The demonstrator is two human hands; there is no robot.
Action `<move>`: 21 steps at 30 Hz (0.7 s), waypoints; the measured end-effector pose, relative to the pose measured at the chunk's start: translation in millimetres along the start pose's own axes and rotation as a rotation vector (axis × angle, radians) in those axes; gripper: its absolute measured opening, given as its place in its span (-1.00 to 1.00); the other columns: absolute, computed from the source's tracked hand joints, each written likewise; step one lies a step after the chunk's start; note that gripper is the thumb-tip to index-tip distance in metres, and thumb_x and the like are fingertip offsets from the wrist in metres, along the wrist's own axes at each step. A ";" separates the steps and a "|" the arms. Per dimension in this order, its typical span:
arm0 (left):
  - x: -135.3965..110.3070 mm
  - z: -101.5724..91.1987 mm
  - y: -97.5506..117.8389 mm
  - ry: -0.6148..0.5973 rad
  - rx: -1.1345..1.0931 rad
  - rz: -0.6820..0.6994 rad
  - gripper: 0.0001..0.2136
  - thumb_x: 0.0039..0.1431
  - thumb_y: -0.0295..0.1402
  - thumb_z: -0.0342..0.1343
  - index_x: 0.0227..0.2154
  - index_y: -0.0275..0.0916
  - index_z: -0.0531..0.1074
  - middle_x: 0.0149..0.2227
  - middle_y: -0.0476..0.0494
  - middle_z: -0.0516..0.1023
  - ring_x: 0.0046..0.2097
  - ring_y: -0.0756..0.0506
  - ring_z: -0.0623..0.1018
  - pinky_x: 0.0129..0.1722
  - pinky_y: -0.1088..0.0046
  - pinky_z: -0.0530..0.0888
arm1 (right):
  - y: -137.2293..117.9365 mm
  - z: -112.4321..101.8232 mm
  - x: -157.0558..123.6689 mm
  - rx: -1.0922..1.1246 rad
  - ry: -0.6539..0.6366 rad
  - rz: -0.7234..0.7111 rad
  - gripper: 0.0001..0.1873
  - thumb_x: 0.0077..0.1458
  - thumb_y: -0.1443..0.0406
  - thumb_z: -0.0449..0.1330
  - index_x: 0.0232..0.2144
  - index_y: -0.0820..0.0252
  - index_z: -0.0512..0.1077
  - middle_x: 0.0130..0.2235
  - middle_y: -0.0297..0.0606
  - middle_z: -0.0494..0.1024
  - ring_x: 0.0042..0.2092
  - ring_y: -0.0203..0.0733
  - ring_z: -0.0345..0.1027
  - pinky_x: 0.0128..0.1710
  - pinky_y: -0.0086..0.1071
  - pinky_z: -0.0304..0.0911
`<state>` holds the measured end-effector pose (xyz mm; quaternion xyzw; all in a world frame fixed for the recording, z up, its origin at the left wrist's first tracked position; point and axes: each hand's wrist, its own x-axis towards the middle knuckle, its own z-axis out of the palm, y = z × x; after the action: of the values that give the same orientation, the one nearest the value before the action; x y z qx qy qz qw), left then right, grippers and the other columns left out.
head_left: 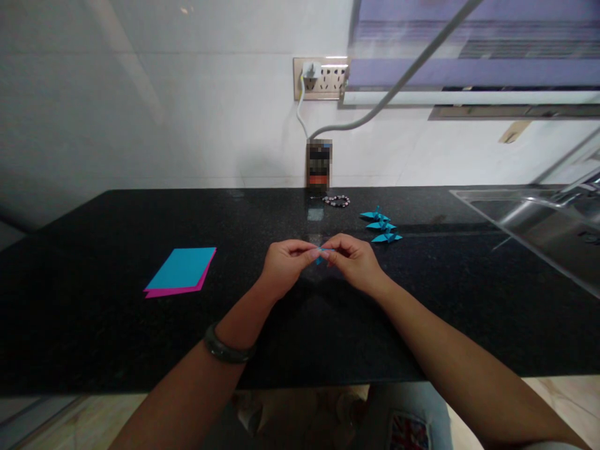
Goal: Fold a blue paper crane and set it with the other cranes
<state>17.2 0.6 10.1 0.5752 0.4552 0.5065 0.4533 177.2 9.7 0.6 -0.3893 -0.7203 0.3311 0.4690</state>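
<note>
Between my two hands, above the middle of the dark countertop, is a small piece of folded blue paper, mostly hidden by the fingers. My left hand pinches its left side between thumb and fingers. On the other side my right hand pinches it the same way, the fingertips of both hands nearly meeting. Several finished blue paper cranes stand in a row beyond my right hand. To the left lies a stack of square paper, a blue sheet on top of a pink one.
The black countertop runs to a white wall. A bead bracelet lies near the wall by a pixelated upright object. A cable rises from there, below a wall socket. At the right is a metal sink.
</note>
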 end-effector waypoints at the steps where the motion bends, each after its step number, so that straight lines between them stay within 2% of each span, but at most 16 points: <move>1: 0.1 0.0 0.5 0.007 0.003 -0.006 -0.83 -0.20 -0.32 0.23 -0.52 -0.32 0.51 -0.53 -0.08 0.52 -0.47 0.02 0.45 -0.44 0.51 0.37 | -0.3 0.2 -0.1 0.014 -0.008 0.005 -0.83 -0.05 0.22 0.17 -0.46 0.23 0.42 -0.48 -0.31 0.40 -0.48 -0.36 0.25 -0.48 -0.45 0.18; 8: 0.3 0.9 -2.1 0.011 -0.019 -0.033 -0.84 -0.18 -0.31 0.21 -0.56 -0.33 0.47 -0.61 -0.02 0.45 -0.54 0.06 0.39 -0.52 0.56 0.32 | -3.2 1.0 0.1 0.170 -0.053 0.130 -0.78 -0.10 0.19 0.20 -0.49 0.27 0.40 -0.56 -0.35 0.37 -0.56 -0.39 0.19 -0.55 -0.47 0.12; 17: -2.9 3.7 -2.3 0.047 -0.043 0.001 -0.85 -0.16 -0.33 0.19 -0.56 -0.33 0.46 -0.56 -0.05 0.47 -0.51 0.04 0.42 -0.48 0.54 0.34 | -10.1 4.7 -0.7 0.163 -0.039 0.111 -0.79 -0.06 0.20 0.17 -0.52 0.27 0.38 -0.57 -0.36 0.35 -0.56 -0.41 0.16 -0.57 -0.49 0.09; 21: -2.1 3.4 -1.3 0.053 -0.102 -0.037 -0.85 -0.14 -0.32 0.19 -0.56 -0.33 0.47 -0.59 -0.04 0.47 -0.52 0.05 0.41 -0.48 0.53 0.35 | -8.6 7.9 -0.2 0.267 -0.038 0.195 -0.75 -0.09 0.16 0.18 -0.48 0.27 0.38 -0.55 -0.36 0.38 -0.58 -0.41 0.18 -0.58 -0.48 0.13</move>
<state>20.3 -1.4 8.2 0.5291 0.4511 0.5356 0.4793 167.8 4.5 5.1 -0.3851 -0.6374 0.4753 0.4685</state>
